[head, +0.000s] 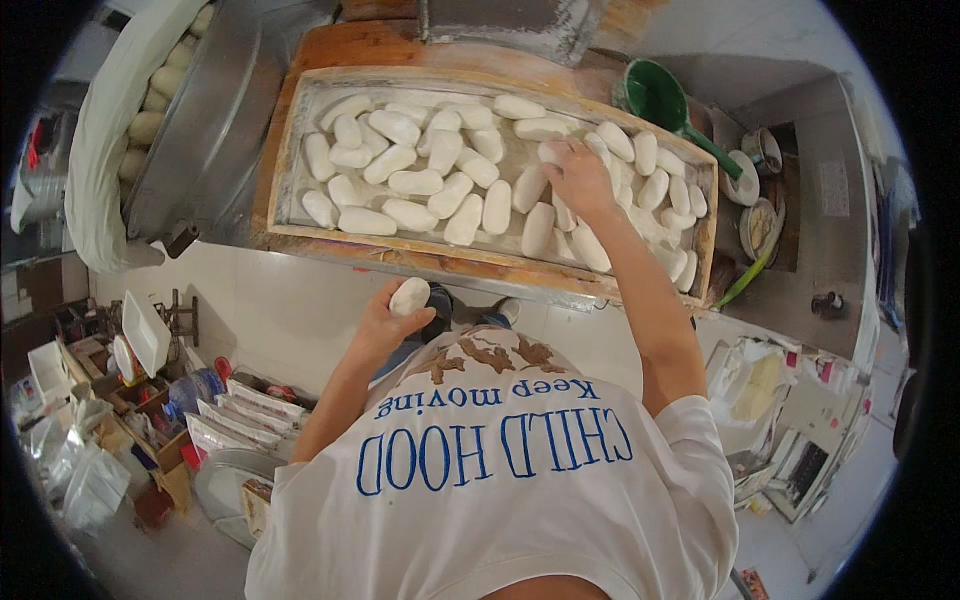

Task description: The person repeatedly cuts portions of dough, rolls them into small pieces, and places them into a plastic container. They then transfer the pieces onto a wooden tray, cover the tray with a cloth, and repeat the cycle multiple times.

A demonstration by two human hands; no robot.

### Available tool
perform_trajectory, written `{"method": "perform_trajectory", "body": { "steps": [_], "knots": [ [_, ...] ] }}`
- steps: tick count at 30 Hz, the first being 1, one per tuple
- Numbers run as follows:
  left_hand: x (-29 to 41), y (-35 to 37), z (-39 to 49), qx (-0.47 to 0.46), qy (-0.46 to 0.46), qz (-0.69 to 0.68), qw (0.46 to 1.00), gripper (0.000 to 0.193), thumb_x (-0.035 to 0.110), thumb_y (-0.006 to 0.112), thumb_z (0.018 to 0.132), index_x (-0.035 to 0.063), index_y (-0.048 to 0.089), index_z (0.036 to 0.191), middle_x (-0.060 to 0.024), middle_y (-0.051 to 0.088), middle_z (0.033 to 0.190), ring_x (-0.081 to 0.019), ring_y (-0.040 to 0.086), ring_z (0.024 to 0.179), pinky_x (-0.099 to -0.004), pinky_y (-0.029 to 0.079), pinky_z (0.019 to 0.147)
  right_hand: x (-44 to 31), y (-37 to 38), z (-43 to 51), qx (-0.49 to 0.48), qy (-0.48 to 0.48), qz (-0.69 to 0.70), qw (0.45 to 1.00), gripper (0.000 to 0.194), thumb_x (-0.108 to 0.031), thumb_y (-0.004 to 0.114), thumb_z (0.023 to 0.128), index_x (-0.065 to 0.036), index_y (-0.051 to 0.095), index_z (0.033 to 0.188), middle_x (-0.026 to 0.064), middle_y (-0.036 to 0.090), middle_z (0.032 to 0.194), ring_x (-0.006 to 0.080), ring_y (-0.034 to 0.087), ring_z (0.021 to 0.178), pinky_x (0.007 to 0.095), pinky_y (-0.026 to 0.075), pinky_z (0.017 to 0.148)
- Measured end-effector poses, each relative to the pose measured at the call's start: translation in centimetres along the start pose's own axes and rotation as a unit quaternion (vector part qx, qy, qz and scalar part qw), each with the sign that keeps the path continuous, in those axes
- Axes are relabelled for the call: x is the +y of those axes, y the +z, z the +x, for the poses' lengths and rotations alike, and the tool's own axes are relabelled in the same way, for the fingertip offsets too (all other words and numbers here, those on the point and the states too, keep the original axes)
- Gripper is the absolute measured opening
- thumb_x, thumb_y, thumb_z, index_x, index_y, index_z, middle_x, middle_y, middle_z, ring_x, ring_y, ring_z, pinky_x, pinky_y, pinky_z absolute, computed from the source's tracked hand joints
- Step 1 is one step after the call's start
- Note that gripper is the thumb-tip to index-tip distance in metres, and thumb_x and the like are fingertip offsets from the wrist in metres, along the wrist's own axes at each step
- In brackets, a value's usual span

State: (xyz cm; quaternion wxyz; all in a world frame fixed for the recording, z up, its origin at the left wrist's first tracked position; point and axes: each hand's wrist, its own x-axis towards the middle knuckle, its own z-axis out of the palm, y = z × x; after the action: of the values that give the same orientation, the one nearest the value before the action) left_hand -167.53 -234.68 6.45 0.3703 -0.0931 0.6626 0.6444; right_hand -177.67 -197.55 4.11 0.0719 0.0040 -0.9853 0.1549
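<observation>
A long wooden tray (487, 247) dusted with flour holds several oval white dough pieces (416, 182), most lying flat and some touching one another. My left hand (388, 319) is in front of the tray's near edge, closed around one oval dough piece (409, 297). Reaching over the tray right of its middle, my right hand (579, 178) has its fingers down on a white dough piece (553, 152). The fingertips are partly hidden, so whether they grip that piece does not show.
The tray rests on a wooden board (352, 52). A green plastic scoop (664, 94) lies at its far right corner, near small bowls (759, 223). At the left stands a metal container (217, 112) beside cloth-covered dough balls (145, 127). A floury metal box (502, 26) is behind.
</observation>
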Motion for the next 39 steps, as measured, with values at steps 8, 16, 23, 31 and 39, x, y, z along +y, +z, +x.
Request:
{"method": "perform_trajectory", "body": {
  "steps": [8, 16, 23, 31, 39],
  "knots": [
    [1.6, -5.2, -1.3, 0.103, 0.039, -0.067, 0.992, 0.039, 0.011, 0.079, 0.080, 0.0050, 0.061, 0.114, -0.0011, 0.063, 0.092, -0.0111, 0.059, 0.078, -0.0268, 0.050, 0.069, -1.5, 0.1, 3.0, 0.018, -0.019, 0.063, 0.998, 0.021, -0.017, 0.067, 0.086, -0.012, 0.073, 0.106, 0.0140, 0.068, 0.113, 0.0359, 0.064, 0.100, 0.0424, 0.052, 0.088],
    [4.5, -10.8, 1.6, 0.114, 0.109, -0.064, 0.985, 0.041, 0.015, 0.078, 0.080, 0.0040, 0.060, 0.115, -0.0026, 0.064, 0.089, -0.0105, 0.060, 0.074, -0.0264, 0.051, 0.070, -14.3, 6.1, 10.1, -0.014, -0.111, 0.058, 0.992, 0.057, -0.039, 0.073, 0.080, -0.009, 0.062, 0.127, 0.0144, 0.061, 0.129, 0.0361, 0.056, 0.119, 0.0420, 0.044, 0.104],
    [9.9, -11.4, 11.8, 0.024, 0.093, -0.165, 0.982, 0.044, 0.019, 0.077, 0.084, 0.0007, 0.056, 0.118, -0.0071, 0.064, 0.076, -0.0139, 0.059, 0.062, -0.0314, 0.049, 0.057, -14.9, 5.4, 14.5, -0.202, -0.044, 0.021, 0.978, 0.051, -0.037, 0.071, 0.079, -0.011, 0.065, 0.122, 0.0171, 0.067, 0.113, 0.0358, 0.063, 0.107, 0.0453, 0.051, 0.092],
    [11.5, -10.9, 14.8, 0.058, 0.047, -0.188, 0.979, 0.036, 0.018, 0.078, 0.085, 0.0025, 0.058, 0.110, -0.0059, 0.063, 0.076, -0.0138, 0.059, 0.061, -0.0300, 0.049, 0.054, -14.9, 4.6, 15.5, -0.093, -0.045, 0.038, 0.994, 0.045, -0.038, 0.069, 0.082, -0.007, 0.067, 0.114, 0.0176, 0.066, 0.111, 0.0348, 0.065, 0.100, 0.0465, 0.053, 0.086],
    [9.7, -12.8, 13.1, 0.168, 0.102, -0.271, 0.942, 0.030, 0.017, 0.076, 0.086, 0.0048, 0.058, 0.107, -0.0034, 0.063, 0.083, -0.0124, 0.059, 0.064, -0.0287, 0.048, 0.055, -23.7, 8.4, 13.3, -0.181, -0.043, 0.063, 0.981, 0.055, -0.042, 0.063, 0.088, -0.002, 0.059, 0.126, 0.0217, 0.068, 0.101, 0.0370, 0.068, 0.090, 0.0469, 0.054, 0.080]
  ]
}}
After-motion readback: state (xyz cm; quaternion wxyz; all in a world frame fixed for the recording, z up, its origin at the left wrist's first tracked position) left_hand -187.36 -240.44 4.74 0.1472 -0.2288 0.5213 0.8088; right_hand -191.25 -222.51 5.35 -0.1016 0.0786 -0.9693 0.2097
